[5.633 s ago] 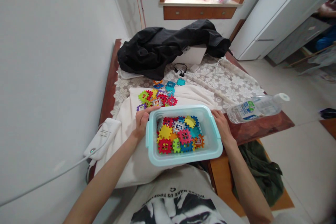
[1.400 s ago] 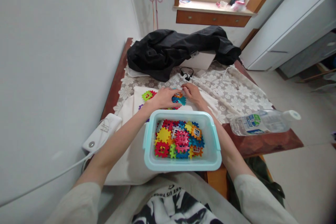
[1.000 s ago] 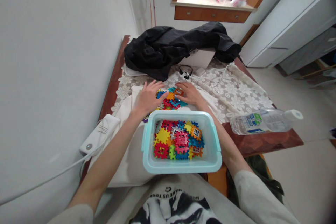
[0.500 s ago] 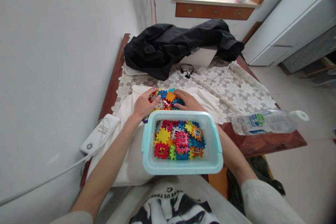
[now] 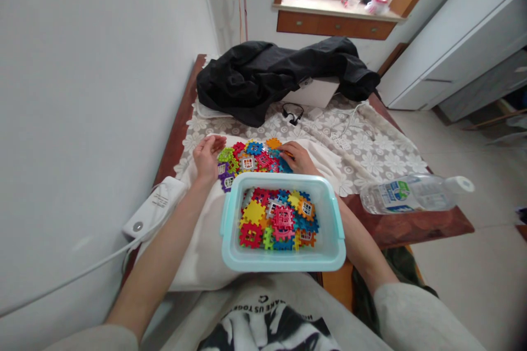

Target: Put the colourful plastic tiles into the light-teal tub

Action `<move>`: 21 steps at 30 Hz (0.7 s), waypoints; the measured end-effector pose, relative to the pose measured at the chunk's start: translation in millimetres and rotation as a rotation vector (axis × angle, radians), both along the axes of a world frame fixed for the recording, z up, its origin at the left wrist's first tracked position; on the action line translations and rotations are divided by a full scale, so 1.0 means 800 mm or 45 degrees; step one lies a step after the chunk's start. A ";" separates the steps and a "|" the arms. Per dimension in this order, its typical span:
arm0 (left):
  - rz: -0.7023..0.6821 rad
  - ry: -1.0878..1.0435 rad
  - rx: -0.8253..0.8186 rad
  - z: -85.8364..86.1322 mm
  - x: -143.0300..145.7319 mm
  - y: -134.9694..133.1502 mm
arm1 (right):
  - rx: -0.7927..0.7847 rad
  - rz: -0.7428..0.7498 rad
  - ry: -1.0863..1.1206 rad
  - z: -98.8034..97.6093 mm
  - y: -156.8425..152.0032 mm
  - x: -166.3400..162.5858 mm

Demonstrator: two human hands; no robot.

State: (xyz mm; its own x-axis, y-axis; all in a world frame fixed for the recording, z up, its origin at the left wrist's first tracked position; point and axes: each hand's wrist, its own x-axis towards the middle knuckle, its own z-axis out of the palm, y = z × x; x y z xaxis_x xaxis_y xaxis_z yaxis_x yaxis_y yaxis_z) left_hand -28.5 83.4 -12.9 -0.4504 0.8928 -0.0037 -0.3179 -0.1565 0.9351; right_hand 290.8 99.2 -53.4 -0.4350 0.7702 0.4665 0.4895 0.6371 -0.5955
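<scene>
A pile of colourful plastic building blocks [image 5: 248,163], notched squares with some window-patterned ones, lies on a white cloth [image 5: 197,197]. My left hand [image 5: 207,157] is raised at the pile's left edge, beside green and purple blocks. Its fingers are loosely bent, with nothing visible in them. On the right side of the pile, my right hand [image 5: 300,159] pinches an orange block [image 5: 289,153], seen nearly edge-on. In front of the pile stands a light-blue plastic bin [image 5: 284,264] with more such blocks inside; its far rim hides part of the pile.
A clear plastic bottle [image 5: 411,193] lies on its side at the table's right. A white power strip [image 5: 154,208] with a cable is at the left edge. Farther back are a black garment [image 5: 263,71], a white laptop-like panel [image 5: 317,92] and black earphones [image 5: 293,115].
My left hand has drawn back leftward off the pile, uncovering green and purple blocks. My right hand has closed from resting over the blocks to pinching an orange one.
</scene>
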 end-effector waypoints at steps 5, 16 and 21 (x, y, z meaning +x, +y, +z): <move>-0.002 -0.274 -0.100 0.016 -0.010 -0.001 | -0.045 0.062 -0.182 0.010 -0.005 -0.001; -0.123 -0.438 -0.041 0.029 -0.019 -0.011 | -0.044 -0.053 0.057 0.001 0.002 -0.004; -0.022 -0.441 0.019 0.031 -0.015 -0.011 | -0.048 -0.080 0.054 0.004 0.001 -0.003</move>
